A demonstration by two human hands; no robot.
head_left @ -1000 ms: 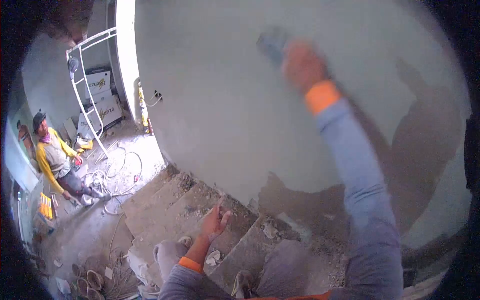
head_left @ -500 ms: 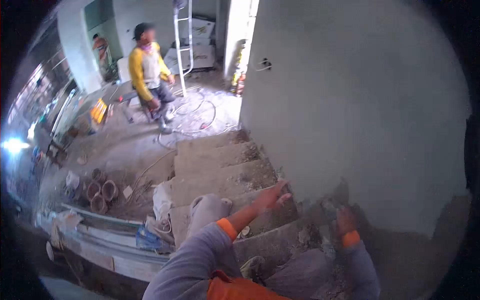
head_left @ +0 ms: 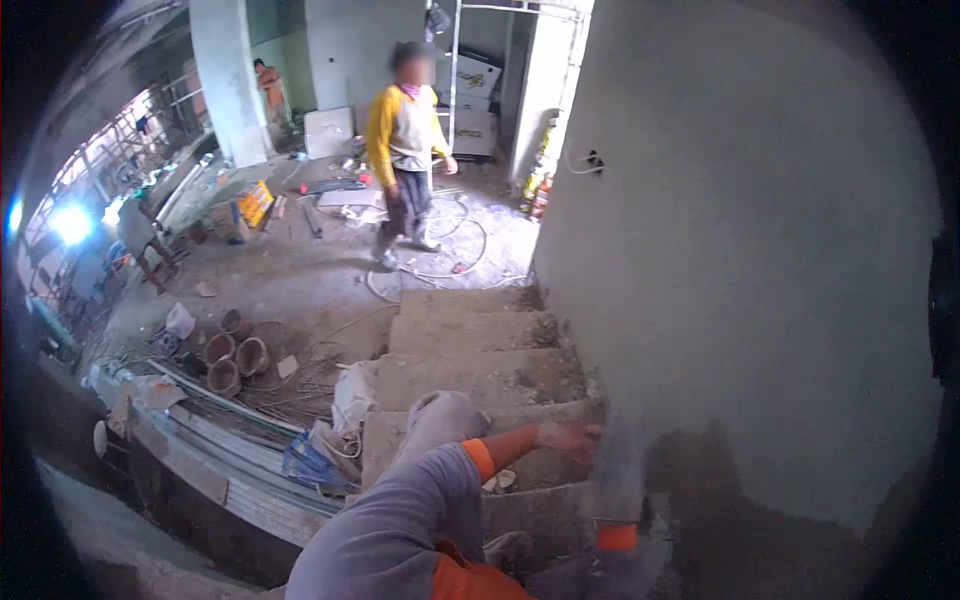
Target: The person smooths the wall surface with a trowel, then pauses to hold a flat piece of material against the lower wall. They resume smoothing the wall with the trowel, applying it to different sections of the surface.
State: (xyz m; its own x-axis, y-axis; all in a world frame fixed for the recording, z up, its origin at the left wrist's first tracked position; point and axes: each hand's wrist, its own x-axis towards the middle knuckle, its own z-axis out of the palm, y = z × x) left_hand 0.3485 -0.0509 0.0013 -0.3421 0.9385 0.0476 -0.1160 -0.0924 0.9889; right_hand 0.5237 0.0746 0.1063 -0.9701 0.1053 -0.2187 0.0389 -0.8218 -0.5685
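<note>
right hand (head_left: 622, 480) is a blur against the wall (head_left: 760, 260), fingers impossible to tell. left hand (head_left: 568, 437) hovers smeared over the stairs (head_left: 470, 345), fingers unclear too.

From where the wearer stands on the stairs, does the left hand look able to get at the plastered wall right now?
Probably yes. The left hand, blurred, is stretched out over the concrete steps close to the foot of the wall, and nothing shows between them.
</note>
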